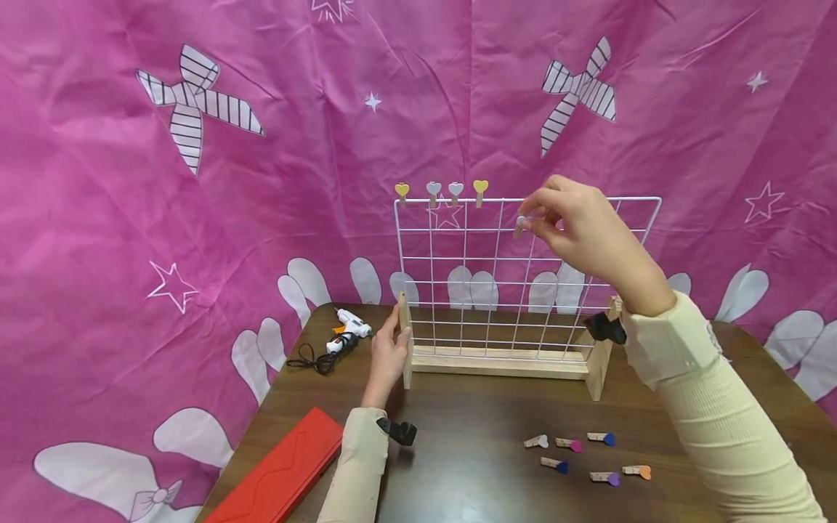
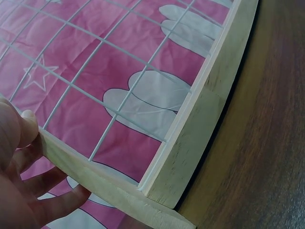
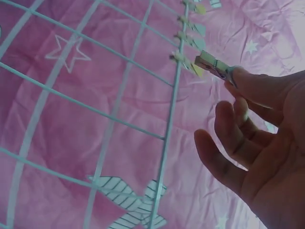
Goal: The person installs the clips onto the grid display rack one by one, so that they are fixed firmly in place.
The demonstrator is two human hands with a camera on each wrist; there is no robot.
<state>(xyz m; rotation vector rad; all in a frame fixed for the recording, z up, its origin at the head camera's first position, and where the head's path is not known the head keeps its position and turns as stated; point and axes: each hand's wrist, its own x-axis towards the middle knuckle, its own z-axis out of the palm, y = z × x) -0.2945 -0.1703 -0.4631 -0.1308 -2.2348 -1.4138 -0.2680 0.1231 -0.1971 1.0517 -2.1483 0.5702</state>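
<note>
My right hand [image 1: 575, 221] pinches a small wooden clothespin [image 3: 217, 66] between thumb and index finger, close to the top wire of a white wire grid rack [image 1: 480, 258]. The clothespin's light heart is mostly covered by my fingertips. In the right wrist view its wooden tip points toward the top wire, and the other fingers are loosely bent. With the thumb on one side and fingers on the other, my left hand [image 1: 389, 356] grips the rack's left wooden end piece [image 2: 90, 174]. Clipped along the top wire are yellow heart clothespins [image 1: 480, 189] and white heart clothespins [image 1: 434, 190].
On the brown table [image 1: 471, 450], several heart clothespins lie at front right, among them a pink one [image 1: 569, 444] and an orange one [image 1: 637, 471]. A white glue gun [image 1: 353, 324] with a black cord is at back left, a red case [image 1: 281, 468] at front left.
</note>
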